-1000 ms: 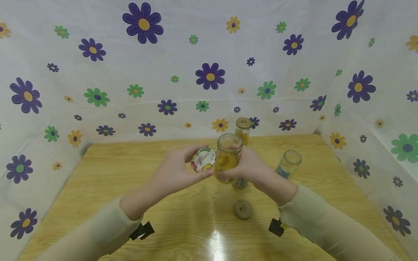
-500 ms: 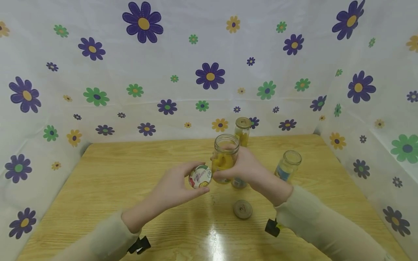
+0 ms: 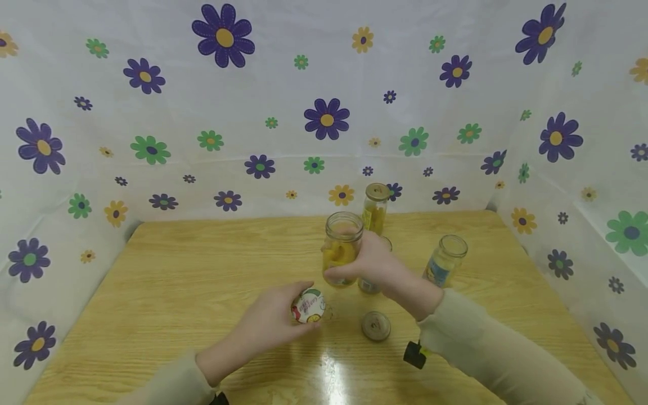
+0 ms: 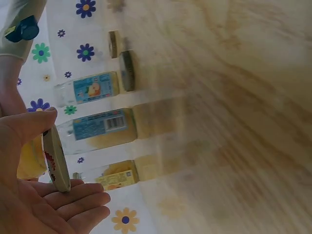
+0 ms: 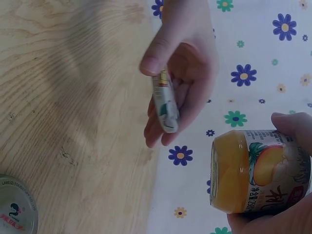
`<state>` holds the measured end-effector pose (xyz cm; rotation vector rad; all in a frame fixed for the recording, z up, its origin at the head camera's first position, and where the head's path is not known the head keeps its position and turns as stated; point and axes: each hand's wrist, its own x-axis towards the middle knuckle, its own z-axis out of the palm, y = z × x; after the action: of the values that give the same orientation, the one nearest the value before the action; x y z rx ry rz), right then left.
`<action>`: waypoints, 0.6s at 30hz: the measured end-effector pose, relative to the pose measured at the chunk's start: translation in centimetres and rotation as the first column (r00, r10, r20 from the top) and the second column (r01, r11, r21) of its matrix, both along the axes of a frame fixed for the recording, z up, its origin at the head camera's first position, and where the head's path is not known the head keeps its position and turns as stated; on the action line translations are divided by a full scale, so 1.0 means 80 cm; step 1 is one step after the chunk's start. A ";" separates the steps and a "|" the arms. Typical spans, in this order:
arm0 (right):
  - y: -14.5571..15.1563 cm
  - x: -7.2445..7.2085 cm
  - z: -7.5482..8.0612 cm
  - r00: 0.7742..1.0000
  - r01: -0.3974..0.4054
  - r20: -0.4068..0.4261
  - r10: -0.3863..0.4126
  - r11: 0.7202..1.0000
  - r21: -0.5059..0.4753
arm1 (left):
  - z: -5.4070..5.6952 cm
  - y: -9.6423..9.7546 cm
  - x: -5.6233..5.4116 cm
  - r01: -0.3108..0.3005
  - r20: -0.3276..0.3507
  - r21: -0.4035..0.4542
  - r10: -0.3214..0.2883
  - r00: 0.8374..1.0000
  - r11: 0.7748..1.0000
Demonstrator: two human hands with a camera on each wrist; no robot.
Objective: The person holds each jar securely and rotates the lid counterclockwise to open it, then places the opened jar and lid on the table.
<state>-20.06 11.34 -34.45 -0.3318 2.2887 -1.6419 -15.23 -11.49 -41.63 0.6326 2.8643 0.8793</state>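
My left hand (image 3: 270, 315) pinches a round jar lid (image 3: 309, 306) by its edge, thumb on one side and fingers on the other; its white top has a colourful print. In the right wrist view this lid (image 5: 166, 105) shows nearly edge-on. Up and to the right, my right hand (image 3: 377, 261) grips a lidless glass jar (image 3: 340, 250) with yellow fruit inside, raised above the table. A peach-printed label on the jar (image 5: 263, 170) shows in the right wrist view. The two hands are apart.
A lidded jar of yellow fruit (image 3: 374, 218) stands at the back. An uncapped blue-labelled jar (image 3: 442, 267) is to the right, another jar (image 3: 369, 286) partly behind my right hand. A loose lid (image 3: 376, 326) lies on the wooden table (image 3: 202, 253). Flowered cloth (image 3: 283, 90) surrounds it.
My left hand has moved down and toward me with the lid, away from the jar. My right hand has shifted slightly left with the jar.
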 end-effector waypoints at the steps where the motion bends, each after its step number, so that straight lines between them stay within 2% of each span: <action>1: -0.001 -0.001 -0.001 1.000 0.002 0.000 -0.002 1.000 0.000 | -0.004 0.000 0.001 0.008 -0.011 -0.017 -0.008 1.000 1.000; 9: -0.006 -0.007 -0.011 1.000 0.006 0.013 -0.006 1.000 -0.014 | -0.027 0.001 0.005 0.038 -0.033 -0.055 -0.040 0.999 0.998; 14: -0.009 -0.010 -0.017 0.999 0.020 0.037 -0.019 0.999 -0.032 | -0.040 0.001 0.007 0.052 -0.094 -0.119 -0.064 0.994 0.992; 18: -0.012 -0.013 -0.023 0.999 0.038 0.035 -0.037 0.999 -0.020 | -0.048 0.002 0.007 0.072 -0.116 -0.153 -0.090 0.989 0.986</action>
<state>-21.11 10.41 -36.32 -0.2641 2.2667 -1.6774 -14.65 -11.34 -45.50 0.8055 2.9510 0.6293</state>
